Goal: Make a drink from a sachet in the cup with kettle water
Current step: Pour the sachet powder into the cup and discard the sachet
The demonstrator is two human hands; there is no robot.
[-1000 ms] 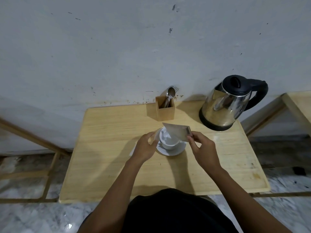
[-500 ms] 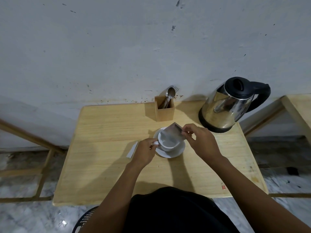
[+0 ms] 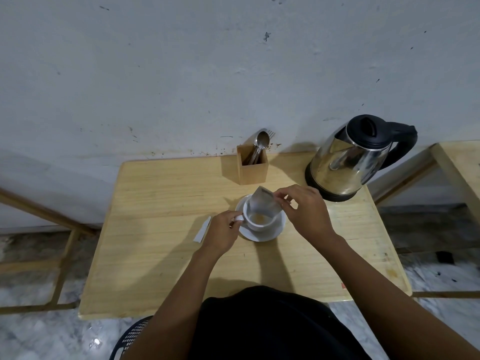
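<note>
A white cup (image 3: 259, 224) stands on a white saucer (image 3: 270, 234) in the middle of the wooden table (image 3: 161, 255). Brown powder lies in the cup's bottom. My right hand (image 3: 304, 211) pinches a grey sachet (image 3: 263, 203), tipped mouth-down over the cup. My left hand (image 3: 223, 229) grips the cup's handle on its left side. The steel kettle (image 3: 348, 159) with a black lid and handle stands at the table's back right, beyond my right hand.
A torn white strip (image 3: 202, 229) lies on the table just left of my left hand. A wooden holder (image 3: 253, 166) with spoons and a fork stands at the back by the wall. Another wooden table (image 3: 459, 162) is at the right.
My right hand has tipped the sachet further down over the cup, and powder now shows inside. My left hand moved from the sachet's edge to the cup's handle.
</note>
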